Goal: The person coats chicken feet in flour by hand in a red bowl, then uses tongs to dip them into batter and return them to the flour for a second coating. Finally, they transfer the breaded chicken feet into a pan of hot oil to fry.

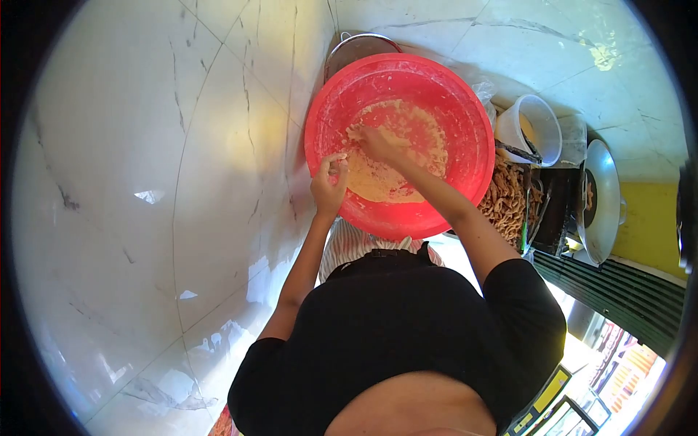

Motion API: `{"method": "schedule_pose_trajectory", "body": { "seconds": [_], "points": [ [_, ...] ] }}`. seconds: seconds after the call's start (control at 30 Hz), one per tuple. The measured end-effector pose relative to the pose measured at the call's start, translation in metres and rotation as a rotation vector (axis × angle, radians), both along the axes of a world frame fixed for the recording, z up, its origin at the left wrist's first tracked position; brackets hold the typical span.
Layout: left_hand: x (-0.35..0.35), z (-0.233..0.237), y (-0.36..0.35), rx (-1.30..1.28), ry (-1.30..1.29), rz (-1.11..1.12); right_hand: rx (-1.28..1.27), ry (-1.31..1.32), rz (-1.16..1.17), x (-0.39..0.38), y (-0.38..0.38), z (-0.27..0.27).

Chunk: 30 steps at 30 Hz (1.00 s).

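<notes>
While our right hand (378, 142) sinks in dough (396, 185), openness unclear, left hand (329, 179) pinches dough at red basin's (469, 127) left rim.

The basin (465, 138) is glossy red plastic, smeared with rough, pasty dough (392, 182). The floor (145, 182) is polished, veined marble tile. The bucket (509, 131) looks like smooth white plastic, the pan (607, 174) shiny metal, the shirt (407, 327) matt black cloth.

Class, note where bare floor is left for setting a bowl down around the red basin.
Free: the tiled floor left of the red basin, and beyond it at top right. Crowded: the basin's right, with bucket, fried snacks and pan packed together.
</notes>
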<state>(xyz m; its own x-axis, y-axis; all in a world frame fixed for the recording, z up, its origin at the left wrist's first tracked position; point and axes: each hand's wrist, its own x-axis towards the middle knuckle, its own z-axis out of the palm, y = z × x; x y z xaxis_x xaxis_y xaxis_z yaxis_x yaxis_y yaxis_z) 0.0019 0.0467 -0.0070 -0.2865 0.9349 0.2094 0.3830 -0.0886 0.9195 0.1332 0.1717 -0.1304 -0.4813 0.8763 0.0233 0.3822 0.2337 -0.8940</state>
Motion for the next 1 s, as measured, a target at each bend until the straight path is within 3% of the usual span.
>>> {"method": "schedule_pose_trajectory", "body": {
  "seconds": [0.03,0.07,0.13,0.27,0.43,0.57,0.63,0.77,0.83,0.93,1.0],
  "points": [
    [0.0,-0.002,0.0,0.006,0.0,-0.003,0.2,-0.209,0.037,-0.004,0.006,-0.027],
    [-0.001,-0.004,0.0,0.01,0.001,-0.007,0.199,-0.207,0.035,-0.01,-0.001,-0.026],
    [-0.002,-0.005,-0.001,0.009,0.01,-0.012,0.42,-0.335,-0.164,-0.02,-0.027,-0.022],
    [-0.001,-0.005,0.0,0.016,0.0,-0.003,0.377,-0.15,-0.084,-0.012,-0.058,-0.012],
    [-0.003,-0.003,-0.001,-0.002,0.005,-0.018,0.033,-0.272,0.381,0.03,-0.091,0.005],
    [-0.002,-0.005,-0.001,-0.005,-0.012,0.002,-0.063,-0.251,0.277,0.045,-0.126,0.032],
    [-0.001,-0.005,-0.001,-0.007,-0.015,0.013,-0.53,-0.398,0.325,0.047,-0.126,0.066],
    [0.0,-0.002,-0.001,-0.011,-0.006,0.029,-0.505,-0.234,0.155,0.054,-0.127,0.05],
    [-0.001,-0.004,-0.001,-0.01,0.005,0.026,-0.812,-0.468,0.186,0.055,-0.103,0.07],
    [-0.001,-0.004,-0.001,-0.014,0.006,0.016,-0.766,-0.307,0.075,0.058,-0.082,0.077],
    [-0.001,-0.003,-0.002,-0.019,-0.007,0.007,-0.643,-0.354,0.061,0.055,-0.064,0.069]
  ]
}}
